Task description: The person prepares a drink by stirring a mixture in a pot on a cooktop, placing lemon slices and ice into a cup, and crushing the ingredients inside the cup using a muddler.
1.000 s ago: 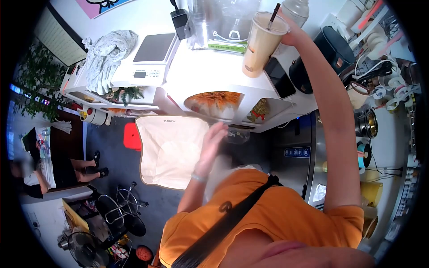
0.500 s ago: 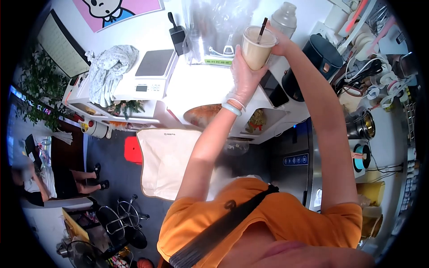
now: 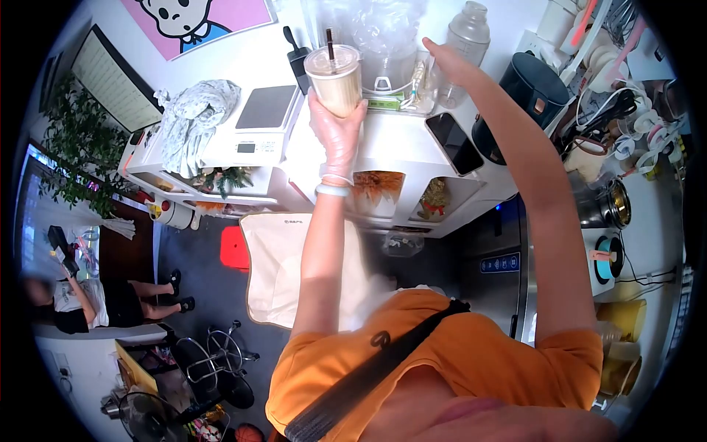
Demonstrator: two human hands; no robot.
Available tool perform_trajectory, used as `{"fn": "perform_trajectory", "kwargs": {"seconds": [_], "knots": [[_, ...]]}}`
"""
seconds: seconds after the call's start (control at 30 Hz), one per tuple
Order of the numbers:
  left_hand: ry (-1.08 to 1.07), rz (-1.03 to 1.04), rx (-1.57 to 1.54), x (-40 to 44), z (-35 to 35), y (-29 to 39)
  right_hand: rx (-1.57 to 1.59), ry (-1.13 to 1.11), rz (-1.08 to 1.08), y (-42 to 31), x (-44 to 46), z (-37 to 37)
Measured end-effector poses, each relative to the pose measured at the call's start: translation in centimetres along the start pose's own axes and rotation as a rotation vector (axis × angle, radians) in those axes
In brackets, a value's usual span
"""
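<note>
My left hand [image 3: 337,124], in a thin clear glove, is closed around a lidded plastic cup [image 3: 335,85] of pale beige drink. A dark straw [image 3: 330,44] stands up through the cup's lid. This hand is raised above the white counter, beside the kitchen scale [image 3: 261,121]. My right hand [image 3: 451,65] is stretched out, apart from the cup, with nothing seen in it. It is in front of a clear shaker bottle [image 3: 469,33], and I cannot tell if they touch.
A phone [image 3: 454,144] lies on the counter near a dark canister [image 3: 534,88]. Crumpled cloth [image 3: 199,110] lies left of the scale. Below is a cream fabric bin [image 3: 280,280] by a red stool [image 3: 234,248]. Another person [image 3: 110,302] is at the far left.
The cup has moved left in my left hand, towards the scale. My right hand has come away from the cup and stays on the right. The view has shifted slightly.
</note>
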State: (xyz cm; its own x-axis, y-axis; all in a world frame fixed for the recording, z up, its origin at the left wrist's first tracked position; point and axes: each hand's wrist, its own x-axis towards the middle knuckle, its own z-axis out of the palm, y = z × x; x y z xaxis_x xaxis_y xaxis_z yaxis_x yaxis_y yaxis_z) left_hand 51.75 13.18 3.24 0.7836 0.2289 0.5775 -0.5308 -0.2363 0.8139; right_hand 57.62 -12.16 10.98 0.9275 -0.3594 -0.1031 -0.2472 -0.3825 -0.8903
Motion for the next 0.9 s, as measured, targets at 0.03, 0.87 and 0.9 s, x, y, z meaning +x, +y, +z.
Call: {"fn": "perform_trajectory", "kwargs": {"seconds": [0.03, 0.87, 0.9], "knots": [[0.026, 0.020, 0.018, 0.1, -0.1, -0.5, -0.001, -0.002, 0.000, -0.3, -0.5, -0.2], [0.035, 0.336, 0.172, -8.2, -0.9, 4.4, -0.663, 0.399, -0.516, -1.4, 0.4, -2.2], [0.001, 0.352, 0.160, -8.4, -0.9, 4.6, -0.648, 0.412, -0.580, -1.3, 1.3, -2.7]]}}
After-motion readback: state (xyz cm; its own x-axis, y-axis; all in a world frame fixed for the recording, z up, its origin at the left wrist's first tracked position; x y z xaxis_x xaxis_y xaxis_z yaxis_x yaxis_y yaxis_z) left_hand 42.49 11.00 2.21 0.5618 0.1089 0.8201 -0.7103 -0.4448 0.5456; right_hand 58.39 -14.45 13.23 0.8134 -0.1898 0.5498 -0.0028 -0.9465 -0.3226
